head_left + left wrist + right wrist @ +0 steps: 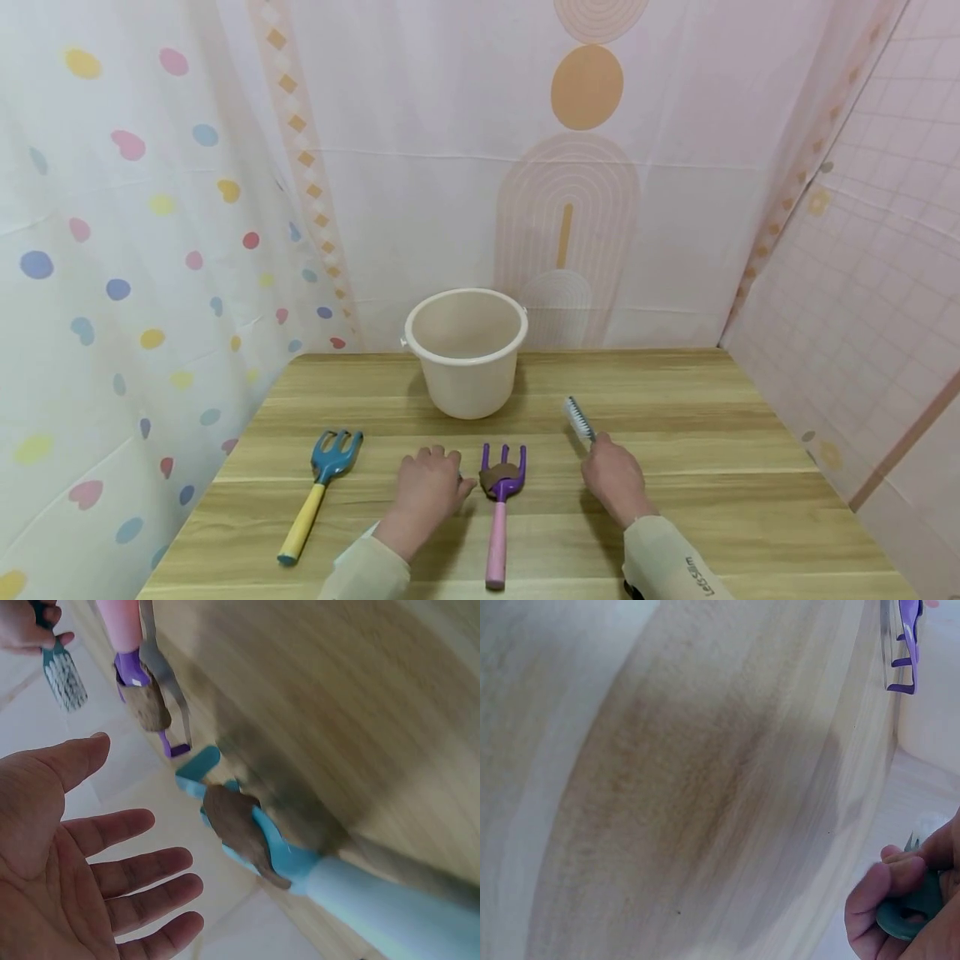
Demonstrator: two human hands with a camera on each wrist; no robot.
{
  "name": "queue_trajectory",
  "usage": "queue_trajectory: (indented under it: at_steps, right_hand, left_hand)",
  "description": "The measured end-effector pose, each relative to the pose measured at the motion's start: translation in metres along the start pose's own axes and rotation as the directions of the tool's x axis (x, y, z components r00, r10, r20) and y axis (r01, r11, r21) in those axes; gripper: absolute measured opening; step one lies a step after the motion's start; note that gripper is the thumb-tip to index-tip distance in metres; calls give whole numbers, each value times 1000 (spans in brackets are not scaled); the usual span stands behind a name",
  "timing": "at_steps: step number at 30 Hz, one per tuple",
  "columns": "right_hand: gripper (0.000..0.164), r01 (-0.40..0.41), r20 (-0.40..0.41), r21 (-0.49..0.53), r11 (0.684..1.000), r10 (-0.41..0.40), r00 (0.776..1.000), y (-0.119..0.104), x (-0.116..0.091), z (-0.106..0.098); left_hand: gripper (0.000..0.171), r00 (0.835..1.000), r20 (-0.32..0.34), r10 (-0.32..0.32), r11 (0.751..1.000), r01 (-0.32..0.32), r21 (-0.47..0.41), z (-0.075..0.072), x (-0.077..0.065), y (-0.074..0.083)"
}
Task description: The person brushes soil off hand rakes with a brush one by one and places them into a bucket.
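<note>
Right hand (615,482), lower right of the head view, with fingers curled round a brush (579,419); left hand (429,492), lower centre, with fingers spread near a light-blue fork (360,892), lower right of the left-wrist view.

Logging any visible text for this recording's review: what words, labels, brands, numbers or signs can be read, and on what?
"LetsSlim": on the right sleeve, small and turned sideways; exact spelling and spacing uncertain.
No other readable text: none made out on the bucket, brush, yellow-handled fork, pink-handled fork or blue-handled fork.
</note>
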State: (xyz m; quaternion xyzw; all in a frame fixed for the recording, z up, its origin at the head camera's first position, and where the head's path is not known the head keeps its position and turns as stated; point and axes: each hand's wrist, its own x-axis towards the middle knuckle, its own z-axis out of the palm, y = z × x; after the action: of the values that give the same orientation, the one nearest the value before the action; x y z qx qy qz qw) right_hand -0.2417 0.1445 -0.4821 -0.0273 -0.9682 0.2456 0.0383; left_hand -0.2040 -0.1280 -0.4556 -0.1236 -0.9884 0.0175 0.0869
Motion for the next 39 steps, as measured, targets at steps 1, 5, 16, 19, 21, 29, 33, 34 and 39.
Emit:
queue_trajectory:
  at_steps: [1,5,16,19,21,29,33,34,39]
  right_hand:
    - [16,1,-9,0,1000,-1,1000,0,0,0]
    - [24,8,-51,22,1000,-7,999,-2,-1,0]
    - [34,5,-52,75,997,-1,999,-8,-2,-5]
    - [33,-5,-64,75,997,10,998,-9,-1,-6]
    - [33,-14,-72,76,997,20,997,-10,-2,-6]
    - [32,-32,-68,86,996,38,997,-10,-1,-5]
    - [33,-33,-69,95,995,39,997,-10,-2,-4]
    - [33,-32,-71,94,995,39,997,-10,-2,-4]
    - [32,-28,-82,92,995,36,996,-11,-2,-4]
  left_hand:
    - [44,1000,-8,5,1000,-5,-1,0,-1,2]
    - [43,1000,-7,12,1000,-12,-9,0,-2,8]
    - [46,1000,11,21,1000,-21,16,6,-5,24]
    - [48,1000,16,16,1000,-16,-5,7,-4,29]
    - [47,1000,11,16,1000,-15,-22,6,-4,33]
    - [51,998,-17,56,998,-55,24,9,-6,45]
    - [54,997,-30,69,996,-67,57,14,-10,50]
    - [55,998,-28,64,996,-62,68,15,-11,52]
    - [62,999,31,24,994,-28,109,19,-14,58]
